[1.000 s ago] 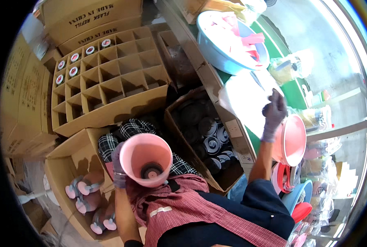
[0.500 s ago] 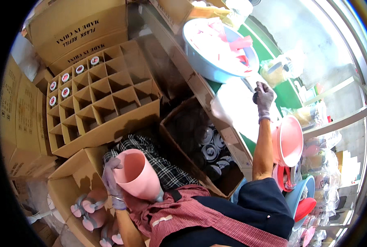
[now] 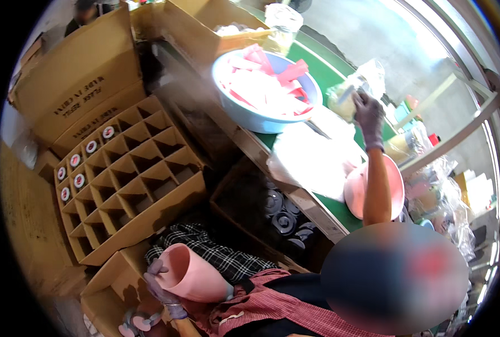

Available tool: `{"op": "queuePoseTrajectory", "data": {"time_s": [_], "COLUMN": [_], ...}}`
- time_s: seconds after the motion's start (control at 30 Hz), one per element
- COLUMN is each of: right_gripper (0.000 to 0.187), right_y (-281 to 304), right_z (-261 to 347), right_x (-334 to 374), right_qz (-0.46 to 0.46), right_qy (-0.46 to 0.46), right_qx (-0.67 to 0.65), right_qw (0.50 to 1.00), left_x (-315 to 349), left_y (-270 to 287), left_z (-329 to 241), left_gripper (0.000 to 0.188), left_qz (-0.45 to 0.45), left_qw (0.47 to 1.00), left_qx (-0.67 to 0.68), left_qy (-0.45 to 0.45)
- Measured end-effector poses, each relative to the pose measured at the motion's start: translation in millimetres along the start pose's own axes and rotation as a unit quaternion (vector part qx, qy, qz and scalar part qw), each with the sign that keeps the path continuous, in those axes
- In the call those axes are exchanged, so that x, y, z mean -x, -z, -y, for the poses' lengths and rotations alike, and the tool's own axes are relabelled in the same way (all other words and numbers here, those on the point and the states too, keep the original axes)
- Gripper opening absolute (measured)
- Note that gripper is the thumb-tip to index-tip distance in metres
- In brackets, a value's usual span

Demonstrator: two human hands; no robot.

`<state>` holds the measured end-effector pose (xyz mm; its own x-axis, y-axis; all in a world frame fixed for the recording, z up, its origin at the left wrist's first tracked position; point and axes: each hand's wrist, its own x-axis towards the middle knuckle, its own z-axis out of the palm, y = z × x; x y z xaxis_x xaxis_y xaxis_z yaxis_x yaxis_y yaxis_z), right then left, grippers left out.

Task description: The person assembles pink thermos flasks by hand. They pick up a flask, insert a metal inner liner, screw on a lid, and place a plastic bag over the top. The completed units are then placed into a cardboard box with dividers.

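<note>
Far L: divided carton [image 3: 149, 220], 6 white round caps [image 3: 75, 160] showing in its cells. Below, open carton [image 3: 105, 285] w/ a few grey-and-pink pieces [image 3: 143, 321] inside.

Just R of that: L hand [image 3: 163, 283], gloved, grasping the pink vessel [image 3: 208, 279] at its rim, approx. thumb side over the lip. Vessel is tilted well over: mouth faces up-L, long axis runs down-R to the narrower end, which lies by the apron [image 3: 244, 309]. Checked cloth [image 3: 213, 250] sits right behind it, so room on that side is tight; mouth side looks freer.

Mid: grey round pieces [image 3: 283, 223] low in shadow, then the bench [image 3: 337, 209], front edge slanting betw. the two hands. Blue basin [image 3: 261, 122] w/ pink strips [image 3: 292, 72] up top; white sheets [image 3: 312, 160] nearer, overhanging the edge.

R hand [image 3: 369, 118]: gloved, raised over bench, well apart from vessel, fingers bunched near clear bag [image 3: 370, 74]; can't tell if it's gripping anything. Pink bowl [image 3: 356, 192] is below, partly behind R forearm; metal rail [image 3: 449, 151] bounds far R.
</note>
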<state>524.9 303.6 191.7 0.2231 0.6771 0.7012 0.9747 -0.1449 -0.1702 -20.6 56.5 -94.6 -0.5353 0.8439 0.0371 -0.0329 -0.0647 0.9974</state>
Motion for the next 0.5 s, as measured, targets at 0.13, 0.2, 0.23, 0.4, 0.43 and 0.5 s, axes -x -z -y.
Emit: {"op": "queuePoseTrajectory", "data": {"time_s": [0.13,0.2,0.23,0.4,0.43,0.5], "right_gripper": [0.037,0.032,0.030,0.009,0.011,0.012], "right_y": [65,73,69,-16,-34,-94], "right_z": [-139,-144,-112,120,171,253], "right_x": [84,103,97,96,109,127], "right_qz": [0.147,0.092,0.062,0.102,0.114,0.251], "right_qy": [-0.082,-0.024,-0.017,0.119,0.194,0.327], "right_qx": [0.307,0.309,0.314,-0.199,-0.287,-0.261], "right_qw": [0.937,0.946,0.947,0.967,0.931,0.873], "left_x": [-5,-6,-7,-10,-14,-20], "left_y": [2,-3,-5,0,3,1], "left_z": [4,4,11,-2,4,3], "left_gripper": [0.059,0.049,0.041,0.040,0.045,0.054], "left_qz": [0.043,0.070,0.060,0.039,0.053,0.068], "left_qw": [0.998,0.997,0.997,0.996,0.997,0.997], "left_qx": [-0.007,-0.038,-0.046,-0.081,-0.053,0.011], "left_qy": [0.044,-0.013,-0.029,-0.005,0.009,0.035]}}
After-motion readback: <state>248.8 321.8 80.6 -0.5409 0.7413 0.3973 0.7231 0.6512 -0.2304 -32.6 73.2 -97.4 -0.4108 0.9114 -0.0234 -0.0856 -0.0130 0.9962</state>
